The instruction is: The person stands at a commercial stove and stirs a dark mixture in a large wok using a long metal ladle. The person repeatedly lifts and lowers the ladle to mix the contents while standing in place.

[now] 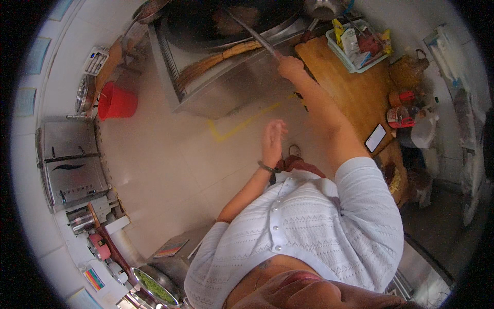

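Note:
My right hand [291, 68] is closed around the handle of a long metal utensil [252, 33], which slants up and left into a large black wok [185, 27]. What its far end looks like cannot be made out. Some brownish food or liquid [235, 17] shows dimly inside the wok. Along the wok's near side, on the metal stove top [197, 83], lies a straw brush [216, 60]. Below the stove's front edge, my left hand [274, 135] hangs over the floor in front of my body, fingers apart and holding nothing.
A wooden counter [335, 83] on the right bears a plastic basket [351, 65] of packets, a phone [375, 138] and bottles [401, 117]. On the left are a red bucket [117, 101] and a metal cabinet [73, 174]. A bowl of chopped greens [154, 286] stands at lower left.

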`<action>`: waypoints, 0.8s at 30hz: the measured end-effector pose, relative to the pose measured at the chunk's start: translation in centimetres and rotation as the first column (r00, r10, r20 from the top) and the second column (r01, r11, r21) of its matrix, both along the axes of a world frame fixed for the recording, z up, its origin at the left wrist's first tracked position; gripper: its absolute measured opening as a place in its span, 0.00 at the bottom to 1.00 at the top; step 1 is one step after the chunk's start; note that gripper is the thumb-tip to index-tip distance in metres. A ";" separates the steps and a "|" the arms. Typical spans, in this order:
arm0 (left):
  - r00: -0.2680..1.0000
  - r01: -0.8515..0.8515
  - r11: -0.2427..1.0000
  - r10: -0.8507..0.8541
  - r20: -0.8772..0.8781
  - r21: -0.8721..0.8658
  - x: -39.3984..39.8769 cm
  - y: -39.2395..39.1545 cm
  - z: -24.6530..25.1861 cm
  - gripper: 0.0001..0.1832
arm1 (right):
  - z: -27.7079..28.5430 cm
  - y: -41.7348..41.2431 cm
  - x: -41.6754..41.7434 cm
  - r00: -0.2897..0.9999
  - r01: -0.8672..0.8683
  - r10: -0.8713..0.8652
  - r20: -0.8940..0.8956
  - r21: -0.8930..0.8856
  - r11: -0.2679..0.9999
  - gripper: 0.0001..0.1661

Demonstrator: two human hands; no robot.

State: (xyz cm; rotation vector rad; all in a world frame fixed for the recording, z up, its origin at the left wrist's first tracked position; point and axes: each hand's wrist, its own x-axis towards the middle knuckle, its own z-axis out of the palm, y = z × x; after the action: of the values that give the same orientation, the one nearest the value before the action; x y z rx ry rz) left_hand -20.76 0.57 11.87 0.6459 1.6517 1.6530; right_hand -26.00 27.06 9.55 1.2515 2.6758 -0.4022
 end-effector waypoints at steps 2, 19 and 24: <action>1.000 -0.023 1.000 0.023 0.012 -0.007 -0.3 -0.1 0.5 0.16 | 0.6 0.7 1.5 1.000 0.002 -0.002 0.014 -0.002 1.000 0.36; 0.994 0.100 0.994 -0.102 0.044 0.038 1.0 2.2 0.7 0.18 | 11.9 -6.1 20.1 0.999 -0.020 0.023 -0.028 0.099 0.995 0.41; 0.991 0.130 0.989 -0.132 0.035 0.070 1.4 2.7 0.6 0.17 | 10.4 -5.0 19.3 0.996 0.069 -0.068 0.056 -0.022 0.997 0.39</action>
State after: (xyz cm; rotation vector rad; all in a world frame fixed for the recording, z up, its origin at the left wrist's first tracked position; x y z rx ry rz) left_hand -19.31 3.25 12.48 0.7346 1.4977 1.6223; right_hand -6.65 22.04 19.92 1.3308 2.5807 -0.4020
